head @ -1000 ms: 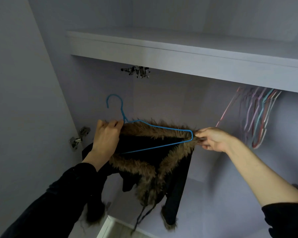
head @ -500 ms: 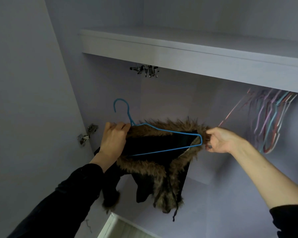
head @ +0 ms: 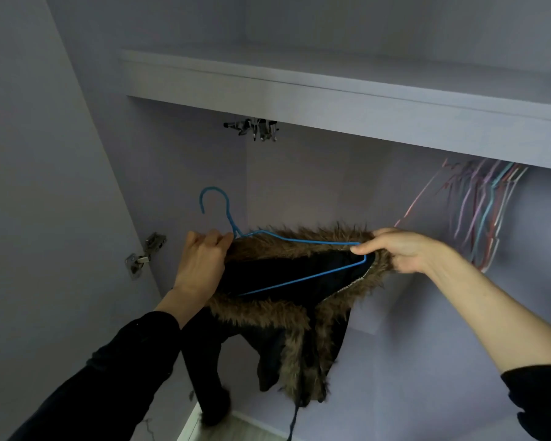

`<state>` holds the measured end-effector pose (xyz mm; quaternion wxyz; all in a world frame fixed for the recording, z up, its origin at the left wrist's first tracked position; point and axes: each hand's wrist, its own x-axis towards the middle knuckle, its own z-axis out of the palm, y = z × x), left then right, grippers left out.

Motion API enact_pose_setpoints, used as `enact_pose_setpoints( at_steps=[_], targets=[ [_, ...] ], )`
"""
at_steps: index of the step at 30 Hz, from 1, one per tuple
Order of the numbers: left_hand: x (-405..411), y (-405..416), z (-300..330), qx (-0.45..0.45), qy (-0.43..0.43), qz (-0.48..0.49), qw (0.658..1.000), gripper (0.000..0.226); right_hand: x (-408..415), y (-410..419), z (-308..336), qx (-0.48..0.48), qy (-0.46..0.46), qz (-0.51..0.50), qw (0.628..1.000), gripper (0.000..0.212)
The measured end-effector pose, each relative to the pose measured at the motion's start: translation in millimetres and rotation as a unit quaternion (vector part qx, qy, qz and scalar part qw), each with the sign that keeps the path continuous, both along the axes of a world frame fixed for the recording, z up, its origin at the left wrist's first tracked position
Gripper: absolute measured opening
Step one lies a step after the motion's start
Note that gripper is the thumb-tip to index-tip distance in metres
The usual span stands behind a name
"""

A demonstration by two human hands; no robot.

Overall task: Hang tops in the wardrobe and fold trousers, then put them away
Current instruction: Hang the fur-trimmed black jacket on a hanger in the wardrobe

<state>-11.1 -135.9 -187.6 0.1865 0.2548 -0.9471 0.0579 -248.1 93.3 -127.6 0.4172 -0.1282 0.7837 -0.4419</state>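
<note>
Fingers [head: 215,240] of my left hand [head: 201,265] curled round the coat's [head: 287,288] fur collar [head: 287,246] just below the neck of the blue hanger [head: 299,241]; my right hand [head: 401,249] pinched the collar's other end with its thumb on the hanger's far corner. I held both up inside the wardrobe, beneath the shelf [head: 299,100], with the hook free and pointing up. From the collar, the black body and fur-edged sleeves hung slack toward the floor. I judged the coat soft, bulky and fairly heavy for such thin wire, which looked likely to bend or tip. The fur seemed slippery, so a hold on the wire at the neck seemed safest. Spare hangers [head: 487,218] hung well to the right.
</note>
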Motion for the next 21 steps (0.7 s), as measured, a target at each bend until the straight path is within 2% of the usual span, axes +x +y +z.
enact_pose_setpoints(
  at_steps=[2,5,6,8,9,12,14,16,19,20,21],
  targets=[
    [0.7,3.1,1.6,0.000,0.031,-0.026,0.999,0.050,-1.8,-3.2,1.3,0.023,0.058,-0.012,0.998,0.089],
    [0.5,10.7,4.3,0.002,0.044,-0.056,0.997,0.051,-2.7,-6.4,-1.5,0.050,0.165,-0.058,0.983,0.084],
    [-0.2,13.9,5.0,-0.006,0.041,-0.061,0.997,0.051,-2.0,-7.5,-2.4,0.052,0.199,-0.079,0.975,0.073],
    [-1.4,20.9,7.0,-0.038,0.037,-0.073,0.996,0.053,2.8,-10.4,-3.8,0.082,0.307,-0.089,0.944,0.030],
    [-1.4,23.6,7.6,-0.051,0.040,-0.081,0.995,0.054,7.1,-11.0,-2.5,0.108,0.359,-0.082,0.923,0.017],
    [-3.0,27.5,4.3,-0.073,0.038,-0.085,0.993,0.055,19.7,-16.2,-2.4,0.146,0.445,-0.066,0.881,0.017],
    [-7.3,31.8,2.7,-0.075,0.028,-0.085,0.993,0.054,34.1,-24.2,-5.5,0.130,0.465,-0.048,0.874,0.022],
    [-13.4,35.6,-0.9,-0.037,0.011,-0.076,0.996,0.052,48.0,-32.4,-11.5,0.115,0.469,-0.011,0.875,0.018],
    [-16.0,32.6,-1.7,0.007,0.001,-0.050,0.999,0.054,64.8,-38.2,-18.3,0.033,0.398,0.093,0.912,0.004],
    [-15.5,32.2,-1.1,0.014,0.006,-0.046,0.999,0.053,67.5,-38.0,-19.6,0.003,0.399,0.123,0.909,0.003],
    [-14.8,32.4,-0.9,0.017,0.011,-0.048,0.999,0.053,67.9,-37.2,-20.9,-0.012,0.436,0.146,0.888,0.005]
  ],
)
